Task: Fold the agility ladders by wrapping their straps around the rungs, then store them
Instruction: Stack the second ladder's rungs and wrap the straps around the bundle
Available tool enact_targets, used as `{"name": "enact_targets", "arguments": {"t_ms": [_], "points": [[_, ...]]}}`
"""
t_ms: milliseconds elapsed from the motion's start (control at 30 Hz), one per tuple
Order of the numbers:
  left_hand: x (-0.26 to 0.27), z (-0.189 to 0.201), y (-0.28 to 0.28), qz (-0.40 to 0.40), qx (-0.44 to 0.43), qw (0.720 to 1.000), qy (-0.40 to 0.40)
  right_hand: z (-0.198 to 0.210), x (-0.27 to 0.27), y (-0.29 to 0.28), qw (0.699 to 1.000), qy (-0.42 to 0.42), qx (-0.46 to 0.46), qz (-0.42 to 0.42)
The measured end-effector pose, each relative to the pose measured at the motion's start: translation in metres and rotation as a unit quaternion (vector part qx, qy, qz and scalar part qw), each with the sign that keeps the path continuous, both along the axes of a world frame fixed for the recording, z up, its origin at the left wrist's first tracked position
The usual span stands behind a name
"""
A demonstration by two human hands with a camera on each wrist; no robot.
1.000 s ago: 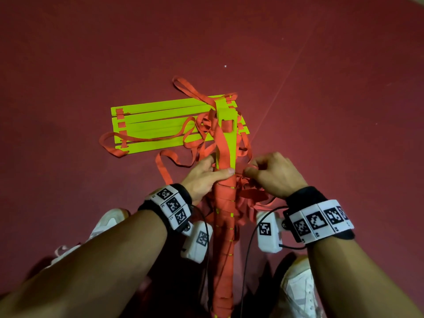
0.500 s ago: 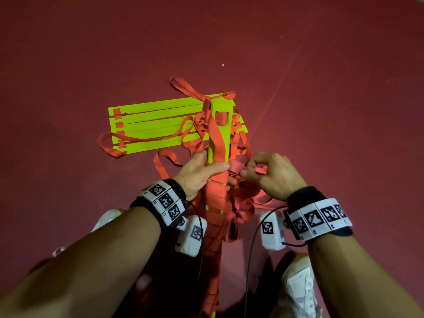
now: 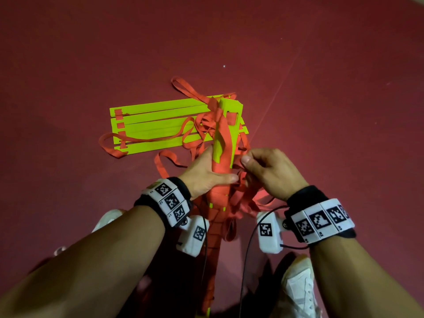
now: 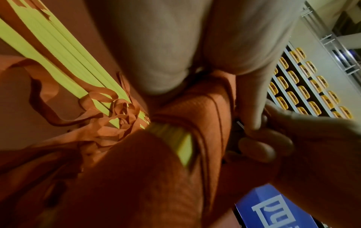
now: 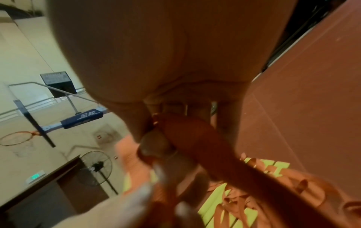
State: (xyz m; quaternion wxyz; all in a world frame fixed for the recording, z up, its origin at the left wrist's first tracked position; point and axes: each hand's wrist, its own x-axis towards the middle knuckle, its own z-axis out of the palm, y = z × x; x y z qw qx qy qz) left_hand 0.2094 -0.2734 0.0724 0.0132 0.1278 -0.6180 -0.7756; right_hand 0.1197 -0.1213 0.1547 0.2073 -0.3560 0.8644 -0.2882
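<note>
A bundle of neon-yellow rungs point(image 3: 226, 131) wound with orange strap point(image 3: 221, 180) stands tilted between my hands, its top end pointing away from me. My left hand point(image 3: 207, 172) grips the bundle around its middle, thumb laid across the front point(image 4: 252, 98). My right hand point(image 3: 268, 171) pinches loose orange strap point(image 5: 187, 138) right beside the bundle. A second ladder point(image 3: 156, 129) lies flat on the red floor behind, several yellow rungs side by side with orange straps tangled over its right end point(image 4: 58, 50).
The floor point(image 3: 321, 111) is dark red with a faint line running diagonally past the ladders. My white shoes point(image 3: 298, 292) sit below the hands. Loose strap loops point(image 3: 165, 161) trail on the floor left of the bundle.
The bundle has tipped more upright, its top end lifted away from the floor ladder. My left hand has slid up the bundle, and my right hand has moved in closer with the strap.
</note>
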Motion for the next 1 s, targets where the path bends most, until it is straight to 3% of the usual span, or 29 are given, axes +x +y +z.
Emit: {"name": "enact_targets", "arguments": {"t_ms": [67,267,533,633,733,833,1000], "points": [[-0.001,0.001,0.0,-0.025,-0.013,1.0,-0.002,-0.001,0.002,-0.005,1.0,0.017,-0.006,0.014],[0.001,0.009,0.002,-0.049,0.08,0.995,-0.019,-0.011,0.008,-0.009,0.995,0.086,0.042,0.019],[-0.002,-0.001,-0.002,-0.049,-0.061,0.996,-0.039,-0.005,0.004,-0.006,0.996,0.082,0.023,-0.022],[0.0,0.004,-0.003,-0.048,-0.139,0.988,-0.039,-0.003,0.006,-0.007,0.998,0.058,0.005,-0.016],[0.002,0.007,-0.003,-0.061,-0.16,0.985,-0.019,-0.003,0.005,-0.005,1.0,0.022,-0.005,-0.004],[0.005,0.009,0.0,-0.077,-0.134,0.988,-0.011,-0.006,0.001,-0.001,1.0,0.005,-0.011,0.001],[0.003,0.0,0.004,-0.029,-0.013,0.999,0.009,-0.005,-0.004,0.002,0.999,-0.023,0.004,-0.023]]}}
